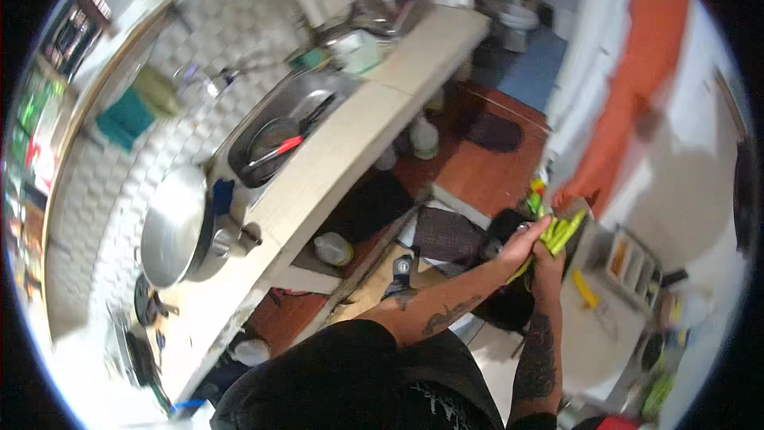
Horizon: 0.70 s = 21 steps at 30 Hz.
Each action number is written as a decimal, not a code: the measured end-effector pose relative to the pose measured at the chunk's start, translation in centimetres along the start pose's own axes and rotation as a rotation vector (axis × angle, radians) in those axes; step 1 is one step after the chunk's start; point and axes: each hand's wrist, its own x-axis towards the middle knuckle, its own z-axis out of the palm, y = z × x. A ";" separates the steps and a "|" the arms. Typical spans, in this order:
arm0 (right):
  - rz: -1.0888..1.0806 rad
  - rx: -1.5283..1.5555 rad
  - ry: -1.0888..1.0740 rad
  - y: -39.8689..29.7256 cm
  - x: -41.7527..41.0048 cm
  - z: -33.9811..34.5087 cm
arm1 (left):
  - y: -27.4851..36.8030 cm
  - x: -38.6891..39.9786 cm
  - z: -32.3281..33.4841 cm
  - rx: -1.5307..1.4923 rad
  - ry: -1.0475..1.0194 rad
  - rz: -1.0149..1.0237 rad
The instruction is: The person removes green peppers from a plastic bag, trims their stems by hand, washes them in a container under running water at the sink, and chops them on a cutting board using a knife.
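Observation:
Both hands meet over the right side of the view, in front of a small light table (597, 334). My left hand (522, 245) is closed around a bunch of long yellow-green vegetables (560, 234), with the thumb lying along it. My right hand (548, 258) grips the same bunch from below. Blur hides the exact kind of vegetable. One yellow-green strand hangs below the left wrist. Just beyond the hands is a small red, yellow and green item (536, 191), too blurred to name. A yellow-handled utensil (585, 289) lies on the table.
On the left runs a tiled counter (334, 143) with a metal sink (262, 173) holding a red-handled pan (276, 140). A large metal pot (173, 227) stands near it. Beside my right hand is a compartment tray (632, 269). A dark mat (447, 233) covers some floor.

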 end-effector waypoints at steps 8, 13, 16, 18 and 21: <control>-0.130 -0.729 -0.569 1.6 11.4 32.5 | 26.0 -3.9 -18.2 -0.043 0.417 0.176; -0.388 -0.785 -0.999 6.6 12.8 49.1 | 34.6 -7.4 -32.9 -0.460 0.639 0.403; -0.496 -0.722 -1.234 8.5 13.2 56.4 | 38.3 -10.1 -38.6 -0.477 0.752 0.591; -0.515 -0.663 -1.371 9.5 14.1 59.3 | 40.1 -11.1 -40.8 -0.545 0.658 0.607; -0.548 -0.903 -1.424 8.9 13.5 63.2 | 41.9 -12.0 -41.9 -0.631 0.628 0.708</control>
